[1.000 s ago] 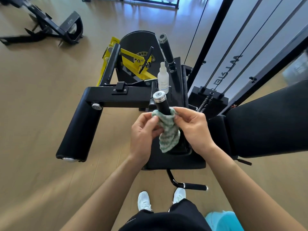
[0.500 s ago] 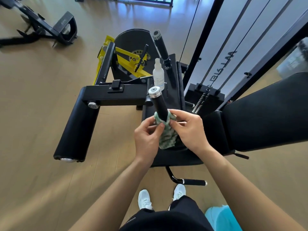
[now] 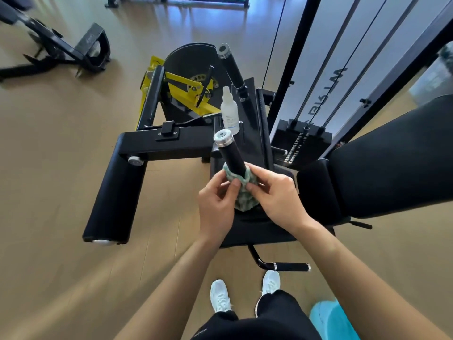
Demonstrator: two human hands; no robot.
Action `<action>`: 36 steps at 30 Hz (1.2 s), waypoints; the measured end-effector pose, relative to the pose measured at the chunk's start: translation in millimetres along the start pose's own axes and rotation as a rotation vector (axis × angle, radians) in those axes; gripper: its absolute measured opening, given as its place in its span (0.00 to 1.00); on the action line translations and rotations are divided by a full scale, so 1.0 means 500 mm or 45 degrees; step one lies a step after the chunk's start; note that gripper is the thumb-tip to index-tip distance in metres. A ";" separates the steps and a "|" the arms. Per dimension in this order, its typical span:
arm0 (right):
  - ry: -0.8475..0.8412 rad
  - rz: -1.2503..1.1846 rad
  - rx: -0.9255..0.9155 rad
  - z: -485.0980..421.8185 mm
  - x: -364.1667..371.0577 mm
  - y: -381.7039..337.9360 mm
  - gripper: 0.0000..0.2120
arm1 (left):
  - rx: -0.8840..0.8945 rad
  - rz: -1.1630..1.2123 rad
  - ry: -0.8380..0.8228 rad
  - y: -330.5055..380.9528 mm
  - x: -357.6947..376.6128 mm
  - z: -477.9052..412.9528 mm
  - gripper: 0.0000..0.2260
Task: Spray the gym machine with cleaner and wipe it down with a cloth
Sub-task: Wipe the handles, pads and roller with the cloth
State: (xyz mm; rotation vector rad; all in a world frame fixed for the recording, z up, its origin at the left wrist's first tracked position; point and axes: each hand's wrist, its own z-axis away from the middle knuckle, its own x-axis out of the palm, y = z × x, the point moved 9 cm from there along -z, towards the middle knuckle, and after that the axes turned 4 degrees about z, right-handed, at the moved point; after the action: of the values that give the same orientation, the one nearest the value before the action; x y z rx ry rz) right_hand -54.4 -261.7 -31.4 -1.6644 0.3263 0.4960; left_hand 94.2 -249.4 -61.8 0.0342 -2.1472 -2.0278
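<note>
A green-and-white cloth [image 3: 242,197] is wrapped round the lower part of a black upright handle [image 3: 230,155] with a silver cap, on a black and yellow gym machine [image 3: 171,143]. My left hand [image 3: 217,204] pinches the cloth from the left. My right hand [image 3: 277,195] grips it from the right, fingers curled round the handle. The bare upper handle sticks out above both hands. A white spray bottle [image 3: 230,114] stands upright on the machine just behind the handle, untouched.
A black roller pad [image 3: 115,200] juts out to the left. The padded seat back [image 3: 392,158] fills the right, with the weight stack and cables [image 3: 304,138] behind it. A low handle [image 3: 286,266] lies near my feet. Another machine [image 3: 61,50] stands far left.
Both hands have slid the cloth down the handle from just under the silver cap, baring more of the black grip. The view has shifted slightly.
</note>
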 end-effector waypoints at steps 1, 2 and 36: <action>0.018 0.057 -0.010 0.003 -0.003 0.003 0.24 | -0.010 -0.028 -0.011 -0.005 0.001 0.003 0.09; 0.044 0.102 -0.027 0.002 -0.007 0.002 0.24 | -0.009 -0.051 -0.012 -0.007 0.001 0.003 0.09; -0.410 -0.544 0.068 -0.002 -0.073 0.010 0.25 | -0.067 -0.316 0.006 0.108 0.077 0.028 0.05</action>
State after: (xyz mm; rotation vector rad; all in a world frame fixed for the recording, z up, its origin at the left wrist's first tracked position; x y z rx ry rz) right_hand -88.3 -265.9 -17.5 -1.5169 -0.2477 0.4175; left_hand 60.3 -237.8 -4.5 0.3131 -2.1794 -2.2114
